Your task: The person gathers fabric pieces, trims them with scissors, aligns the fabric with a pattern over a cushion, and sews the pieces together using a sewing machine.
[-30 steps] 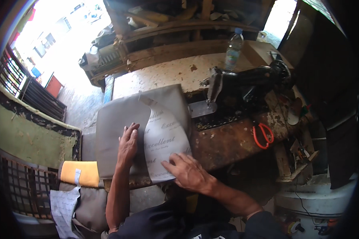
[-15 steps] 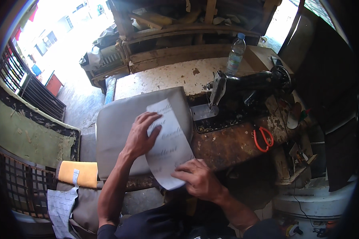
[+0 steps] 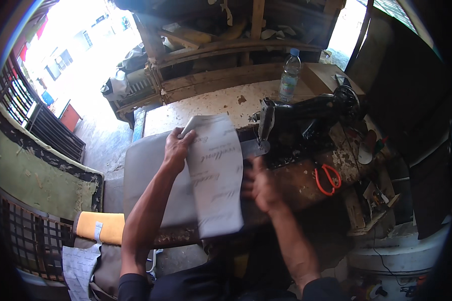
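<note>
The person's left hand [image 3: 176, 148] reaches forward over a grey sheet of material [image 3: 150, 180] that lies spread across the worn table [image 3: 206, 103]. Its grip is clamped on the far end of a long white printed paper piece [image 3: 217, 175], fingers curled over the top corner near the edge where the sheet begins to roll. The paper lies lengthwise toward the person, partly on the grey sheet and partly over the rusty brown table edge, its near end hanging just past that edge.

The right hand [image 3: 260, 184] sits just beside the paper's right margin, fingers spread and apart; it is blurred, so whether it touches the paper cannot be told. It holds nothing visible.

Behind the right hand stands a black sewing machine [image 3: 306, 113], its needle end close to the paper's upper right corner. A clear plastic water bottle [image 3: 289, 75] stands upright on the table behind the machine. Orange-handled scissors [image 3: 327, 178] lie to the right of the right hand, well apart from the paper (on the stained part of the table). Down at the lower left, an orange cushion-like piece [image 3: 99, 226] sits beside another white printed sheet [image 3: 80, 266].
</note>
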Motion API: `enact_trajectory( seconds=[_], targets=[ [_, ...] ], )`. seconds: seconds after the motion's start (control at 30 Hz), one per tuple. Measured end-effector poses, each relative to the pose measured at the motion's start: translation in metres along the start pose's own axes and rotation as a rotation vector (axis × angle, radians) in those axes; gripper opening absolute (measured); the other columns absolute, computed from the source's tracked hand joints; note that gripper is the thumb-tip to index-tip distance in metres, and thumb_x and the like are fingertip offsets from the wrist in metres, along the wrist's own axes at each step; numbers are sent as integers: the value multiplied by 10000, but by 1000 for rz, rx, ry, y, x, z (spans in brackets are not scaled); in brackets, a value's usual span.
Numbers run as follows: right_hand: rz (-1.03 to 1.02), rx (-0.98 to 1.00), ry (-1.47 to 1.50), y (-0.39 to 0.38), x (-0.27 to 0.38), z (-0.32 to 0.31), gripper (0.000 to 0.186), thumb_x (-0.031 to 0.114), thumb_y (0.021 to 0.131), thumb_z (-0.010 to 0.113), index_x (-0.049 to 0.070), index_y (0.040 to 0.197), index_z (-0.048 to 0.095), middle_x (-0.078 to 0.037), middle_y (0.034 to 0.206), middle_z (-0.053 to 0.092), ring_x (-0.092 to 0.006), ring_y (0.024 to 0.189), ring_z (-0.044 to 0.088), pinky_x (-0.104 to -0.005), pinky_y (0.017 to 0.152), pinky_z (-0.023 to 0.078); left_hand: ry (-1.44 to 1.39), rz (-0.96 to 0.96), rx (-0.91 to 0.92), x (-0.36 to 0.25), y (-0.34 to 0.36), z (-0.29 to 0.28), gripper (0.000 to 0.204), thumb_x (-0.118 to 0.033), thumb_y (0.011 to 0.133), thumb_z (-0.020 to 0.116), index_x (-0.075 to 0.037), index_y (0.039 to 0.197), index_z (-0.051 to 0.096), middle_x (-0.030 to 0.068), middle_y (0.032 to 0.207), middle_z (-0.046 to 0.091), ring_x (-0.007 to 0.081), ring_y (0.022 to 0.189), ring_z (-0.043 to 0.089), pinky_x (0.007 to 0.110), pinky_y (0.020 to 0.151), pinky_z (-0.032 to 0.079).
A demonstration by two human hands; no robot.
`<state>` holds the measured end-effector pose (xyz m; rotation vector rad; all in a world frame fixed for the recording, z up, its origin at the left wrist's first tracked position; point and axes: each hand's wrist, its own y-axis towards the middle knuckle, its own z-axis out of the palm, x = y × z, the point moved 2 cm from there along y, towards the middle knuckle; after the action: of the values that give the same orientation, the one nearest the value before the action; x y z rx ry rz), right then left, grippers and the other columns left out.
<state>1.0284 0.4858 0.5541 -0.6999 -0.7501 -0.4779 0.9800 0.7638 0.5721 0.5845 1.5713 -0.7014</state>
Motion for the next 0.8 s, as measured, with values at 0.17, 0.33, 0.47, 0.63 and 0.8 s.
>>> enact_trajectory(
  seconds=[0.17, 0.33, 0.47, 0.63, 0.8],
  targets=[
    [-431, -23, -439, 22, -52, 26, 784, 25, 960, 675, 2, 1580, 195, -155, 1047, 732, -154, 952, 679, -292, 880, 525, 697, 165, -93, 33, 37, -20, 597, -248, 876, 774, 19, 1343, 513, 237, 1055, 711, 374, 943, 713, 423, 860, 558],
    [-556, -124, -750, 20, -63, 36, 505, 137, 967, 690, -62, 1402, 530, -228, 1176, 708, -218, 1056, 689, -323, 915, 533, 1122, 668, -305, 3, 28, 12, 697, -217, 883, 748, -55, 1486, 439, 313, 1278, 616, 392, 1297, 554, 486, 1073, 437],
    [-460, -161, -748, 9, -64, 54, 502, 190, 960, 686, -19, 1396, 550, -274, 1118, 705, -329, 1043, 696, -390, 886, 544, 1180, 795, 185, 8, 39, 23, 552, -242, 943, 676, -116, 1461, 534, 198, 1490, 523, 404, 1411, 448, 499, 1180, 345],
    [-346, -197, -806, 3, -55, 61, 500, 216, 948, 687, 13, 1388, 562, -311, 1067, 696, -440, 1025, 696, -458, 841, 561, 1124, 657, 345, 18, 42, 40, 464, -354, 1028, 539, -140, 1438, 581, 140, 1528, 511, 373, 1469, 393, 604, 1211, 245],
    [-453, -186, -798, 4, -57, 59, 503, 205, 962, 703, -4, 1397, 561, -163, 820, 706, -133, 703, 660, -321, 684, 537, 1140, 676, 329, 24, 41, 38, 471, -345, 1026, 539, -151, 1454, 572, 135, 1539, 502, 369, 1479, 380, 593, 1222, 233]
  ],
)
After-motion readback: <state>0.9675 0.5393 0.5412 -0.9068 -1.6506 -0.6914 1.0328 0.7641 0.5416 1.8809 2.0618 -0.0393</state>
